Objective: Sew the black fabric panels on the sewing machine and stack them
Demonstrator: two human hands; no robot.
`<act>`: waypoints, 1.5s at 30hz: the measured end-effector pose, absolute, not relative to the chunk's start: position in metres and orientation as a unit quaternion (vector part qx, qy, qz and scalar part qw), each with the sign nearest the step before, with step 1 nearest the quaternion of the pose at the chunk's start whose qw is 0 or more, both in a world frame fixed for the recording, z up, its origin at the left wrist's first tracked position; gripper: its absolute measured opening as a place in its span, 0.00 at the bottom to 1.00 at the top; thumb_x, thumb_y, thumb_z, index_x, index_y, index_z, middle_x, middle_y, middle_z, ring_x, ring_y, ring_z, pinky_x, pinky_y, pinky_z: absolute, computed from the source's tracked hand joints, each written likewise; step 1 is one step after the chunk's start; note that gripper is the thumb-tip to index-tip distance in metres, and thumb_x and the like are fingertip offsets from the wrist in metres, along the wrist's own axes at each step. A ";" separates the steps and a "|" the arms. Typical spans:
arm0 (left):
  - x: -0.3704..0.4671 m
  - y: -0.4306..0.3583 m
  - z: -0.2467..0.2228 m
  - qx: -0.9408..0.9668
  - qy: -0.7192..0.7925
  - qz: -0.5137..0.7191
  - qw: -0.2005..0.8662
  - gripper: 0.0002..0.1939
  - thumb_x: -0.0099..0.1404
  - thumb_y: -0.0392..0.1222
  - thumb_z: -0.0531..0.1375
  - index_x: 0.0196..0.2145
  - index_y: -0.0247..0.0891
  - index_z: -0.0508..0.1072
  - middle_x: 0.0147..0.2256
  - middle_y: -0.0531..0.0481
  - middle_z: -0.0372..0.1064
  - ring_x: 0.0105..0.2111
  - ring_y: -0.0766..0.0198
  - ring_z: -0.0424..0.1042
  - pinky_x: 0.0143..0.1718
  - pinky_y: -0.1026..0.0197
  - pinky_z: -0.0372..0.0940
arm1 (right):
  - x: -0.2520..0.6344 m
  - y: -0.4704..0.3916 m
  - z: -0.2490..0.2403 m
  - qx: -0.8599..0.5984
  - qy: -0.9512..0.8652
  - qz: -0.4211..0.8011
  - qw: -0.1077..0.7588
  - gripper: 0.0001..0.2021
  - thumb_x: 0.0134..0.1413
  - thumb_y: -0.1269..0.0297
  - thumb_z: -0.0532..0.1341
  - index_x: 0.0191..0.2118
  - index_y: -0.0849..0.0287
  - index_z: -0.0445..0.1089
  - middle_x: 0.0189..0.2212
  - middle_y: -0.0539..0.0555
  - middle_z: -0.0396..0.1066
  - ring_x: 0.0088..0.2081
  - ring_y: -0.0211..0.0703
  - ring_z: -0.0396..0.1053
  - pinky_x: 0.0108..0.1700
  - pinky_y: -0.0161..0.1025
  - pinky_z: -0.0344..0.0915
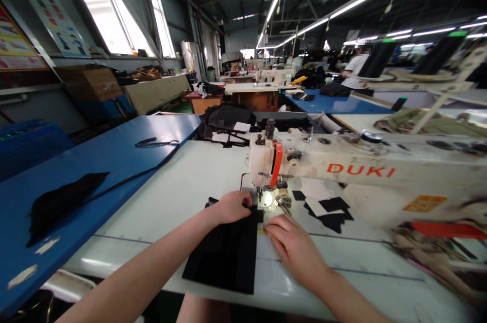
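Observation:
A black fabric panel lies flat on the pale sewing table, its far edge close to the needle area of a white sewing machine. My left hand rests on the panel's far end, with its fingers curled in and pinching the fabric near the right edge. Beside that edge is a small black fabric piece. To its right, my right hand rests on the table with its fingers closed together. A thin metal part shows just beyond its knuckles; I cannot tell whether the hand holds it.
Black and white scraps lie under the machine arm. On the left, a blue table carries a black fabric piece and a long strap. Dark fabric is heaped behind the machine. A person in white stands farther back.

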State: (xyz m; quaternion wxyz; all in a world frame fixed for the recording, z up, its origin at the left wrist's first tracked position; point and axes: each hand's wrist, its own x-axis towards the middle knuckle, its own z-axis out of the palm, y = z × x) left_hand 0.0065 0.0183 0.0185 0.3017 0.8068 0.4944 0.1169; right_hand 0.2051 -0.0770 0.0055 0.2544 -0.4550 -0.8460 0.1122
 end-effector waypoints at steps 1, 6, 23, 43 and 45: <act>0.007 0.019 0.020 0.809 0.493 0.114 0.299 0.06 0.49 0.35 0.59 0.28 0.40 0.71 0.29 0.54 0.70 0.30 0.62 0.68 0.28 0.65 0.58 | 0.205 -0.076 0.006 -0.460 -0.841 0.107 0.264 0.12 0.61 0.70 0.50 0.41 0.57 0.70 0.35 0.54 0.67 0.39 0.45 0.63 0.41 0.44 0.65; 0.011 0.020 0.023 0.815 0.491 0.099 0.291 0.06 0.48 0.34 0.58 0.28 0.40 0.71 0.28 0.54 0.69 0.29 0.63 0.68 0.27 0.65 0.58 | 0.202 -0.067 0.006 -0.469 -0.842 0.061 0.262 0.13 0.60 0.71 0.51 0.46 0.56 0.68 0.37 0.55 0.68 0.41 0.46 0.64 0.44 0.45 0.65; 0.003 -0.016 0.016 0.960 0.252 0.114 0.051 0.12 0.69 0.34 0.49 0.43 0.39 0.70 0.42 0.46 0.69 0.48 0.57 0.62 0.52 0.55 0.55 | 0.198 -0.064 0.008 -0.464 -0.866 0.034 0.182 0.11 0.59 0.73 0.50 0.37 0.58 0.69 0.35 0.55 0.64 0.40 0.47 0.61 0.44 0.47 0.63; -0.002 -0.018 0.009 0.928 0.338 0.137 0.080 0.18 0.68 0.42 0.49 0.55 0.43 0.63 0.55 0.49 0.61 0.59 0.55 0.54 0.59 0.49 0.51 | 0.208 -0.030 0.007 -0.440 -0.878 0.024 0.187 0.10 0.61 0.70 0.51 0.41 0.58 0.69 0.36 0.54 0.66 0.40 0.44 0.63 0.44 0.44 0.62; -0.002 -0.014 0.007 0.928 0.338 0.137 0.078 0.18 0.68 0.42 0.48 0.55 0.43 0.63 0.56 0.49 0.61 0.59 0.55 0.54 0.59 0.49 0.51 | 0.208 -0.027 0.004 -0.443 -0.875 0.016 0.195 0.11 0.61 0.70 0.51 0.43 0.57 0.69 0.36 0.54 0.67 0.38 0.44 0.64 0.42 0.43 0.62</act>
